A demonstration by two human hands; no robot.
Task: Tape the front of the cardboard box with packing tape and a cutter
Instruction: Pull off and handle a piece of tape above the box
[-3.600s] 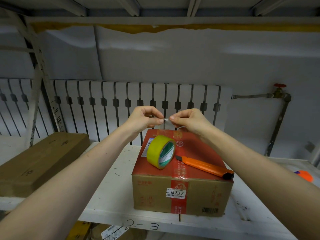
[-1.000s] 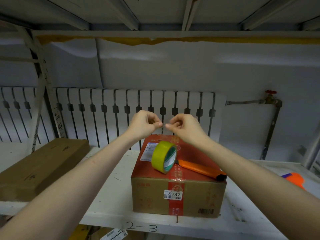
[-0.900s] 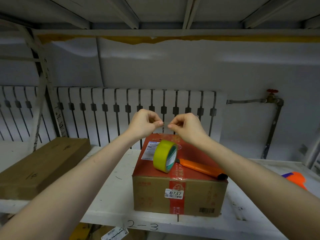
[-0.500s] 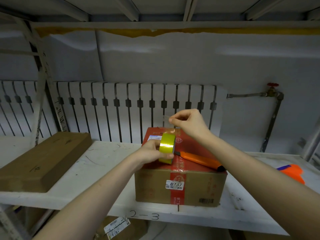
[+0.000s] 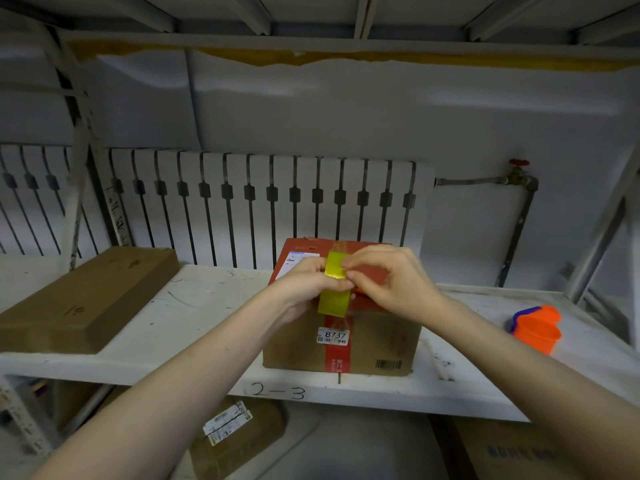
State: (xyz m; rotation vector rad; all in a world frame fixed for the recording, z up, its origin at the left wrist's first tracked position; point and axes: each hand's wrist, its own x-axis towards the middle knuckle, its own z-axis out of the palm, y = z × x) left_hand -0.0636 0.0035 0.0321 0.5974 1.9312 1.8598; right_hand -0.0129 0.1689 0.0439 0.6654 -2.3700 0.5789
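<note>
A brown cardboard box [image 5: 381, 344] with a red top and a red strip down its front stands on the white shelf. In front of its top edge I hold a yellow roll of packing tape [image 5: 333, 301] upright. My left hand [image 5: 304, 284] grips the roll from the left. My right hand [image 5: 391, 278] pinches at the top of the roll with thumb and fingers. The orange cutter lies on the box top behind my hands, and only a sliver of it shows [image 5: 358, 290].
A flat brown carton [image 5: 86, 296] lies at the shelf's left. An orange cup with a purple rim [image 5: 535, 329] stands at the right. The white shelf [image 5: 194, 327] is marked "2-3" on its front edge. A radiator is behind, and more cartons are below.
My left hand dropped from the pinch in the air and took the tape roll off the box top. My right hand came down onto the roll. The view tilted downward.
</note>
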